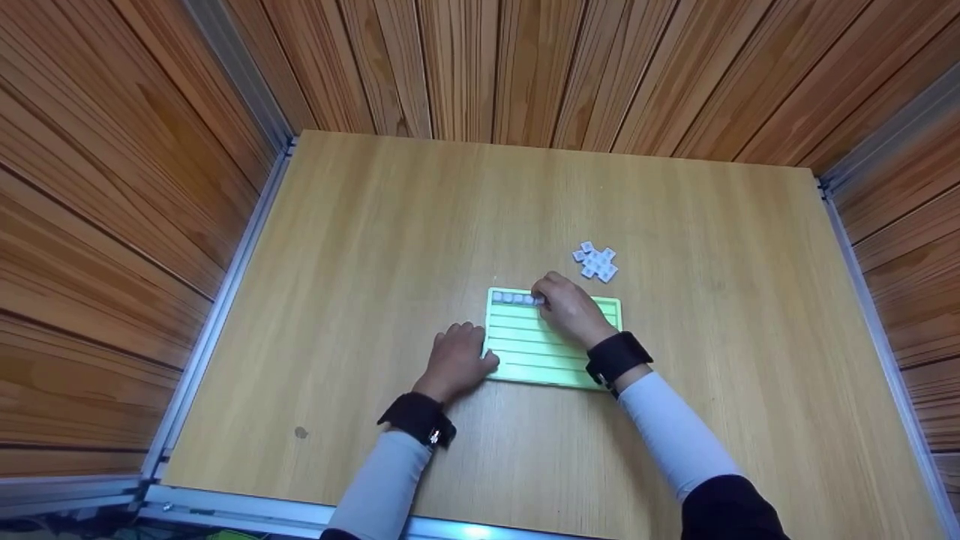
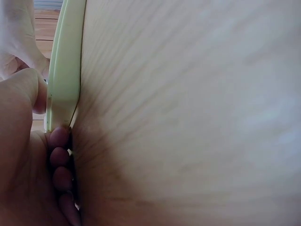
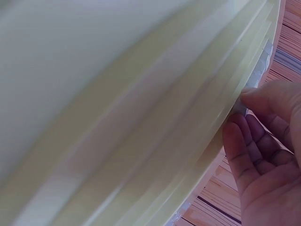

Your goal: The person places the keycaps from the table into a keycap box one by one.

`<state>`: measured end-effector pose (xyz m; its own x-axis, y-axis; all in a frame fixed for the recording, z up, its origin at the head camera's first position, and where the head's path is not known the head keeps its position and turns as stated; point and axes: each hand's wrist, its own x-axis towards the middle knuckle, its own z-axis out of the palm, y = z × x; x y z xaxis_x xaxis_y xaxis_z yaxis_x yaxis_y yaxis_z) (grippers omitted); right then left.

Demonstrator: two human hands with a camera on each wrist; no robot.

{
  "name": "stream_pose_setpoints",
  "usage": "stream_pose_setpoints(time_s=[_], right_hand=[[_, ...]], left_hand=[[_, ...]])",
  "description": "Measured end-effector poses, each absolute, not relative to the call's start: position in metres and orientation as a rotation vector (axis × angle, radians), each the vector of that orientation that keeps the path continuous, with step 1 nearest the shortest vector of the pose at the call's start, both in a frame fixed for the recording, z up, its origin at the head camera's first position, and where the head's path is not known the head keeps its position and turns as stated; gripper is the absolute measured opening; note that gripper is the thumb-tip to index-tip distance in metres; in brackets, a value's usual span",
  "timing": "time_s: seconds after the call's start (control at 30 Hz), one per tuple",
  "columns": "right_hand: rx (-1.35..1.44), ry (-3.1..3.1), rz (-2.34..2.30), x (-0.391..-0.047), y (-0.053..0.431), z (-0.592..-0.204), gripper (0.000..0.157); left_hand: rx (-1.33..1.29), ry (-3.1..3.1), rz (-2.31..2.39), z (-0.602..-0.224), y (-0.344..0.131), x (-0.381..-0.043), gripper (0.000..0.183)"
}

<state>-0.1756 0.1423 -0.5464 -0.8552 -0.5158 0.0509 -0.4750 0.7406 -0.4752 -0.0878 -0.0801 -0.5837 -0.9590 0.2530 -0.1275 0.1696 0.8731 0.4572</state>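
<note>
A light green tray [image 1: 540, 367] with raised ridges running across it lies on the table. Several small pale tiles [image 1: 508, 298] stand side by side in its far row, at the left end. My right hand [image 1: 574, 311] reaches over the tray and pinches a small tile [image 3: 240, 107] between thumb and fingers, at the end of that row. At the tray's left edge, my left hand [image 1: 456, 360] holds the rim, thumb over it and curled fingertips [image 2: 59, 137] against the outer side.
Beyond the tray, towards the back right, loose white tiles [image 1: 598, 262] lie in a small cluster. The wooden table [image 1: 390, 225] has metal rails [image 1: 225, 307] along its sides, and plank-patterned walls [image 1: 465, 67] rise around it. A dark spot [image 1: 301, 433] marks the front left.
</note>
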Motion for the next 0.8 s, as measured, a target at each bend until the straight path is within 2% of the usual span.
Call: stream_pose_setpoints(time_s=[0.33, 0.8], right_hand=[[-0.771, 2.901, -0.746, -0.176, 0.156, -0.545, 0.019], [-0.574, 2.893, -0.76, -0.179, 0.188, -0.537, 0.033]], left_hand=[[0.334, 2.872, 0.683, -0.584, -0.08, -0.087, 0.02], [0.336, 2.879, 0.663, -0.585, -0.079, -0.087, 0.02]])
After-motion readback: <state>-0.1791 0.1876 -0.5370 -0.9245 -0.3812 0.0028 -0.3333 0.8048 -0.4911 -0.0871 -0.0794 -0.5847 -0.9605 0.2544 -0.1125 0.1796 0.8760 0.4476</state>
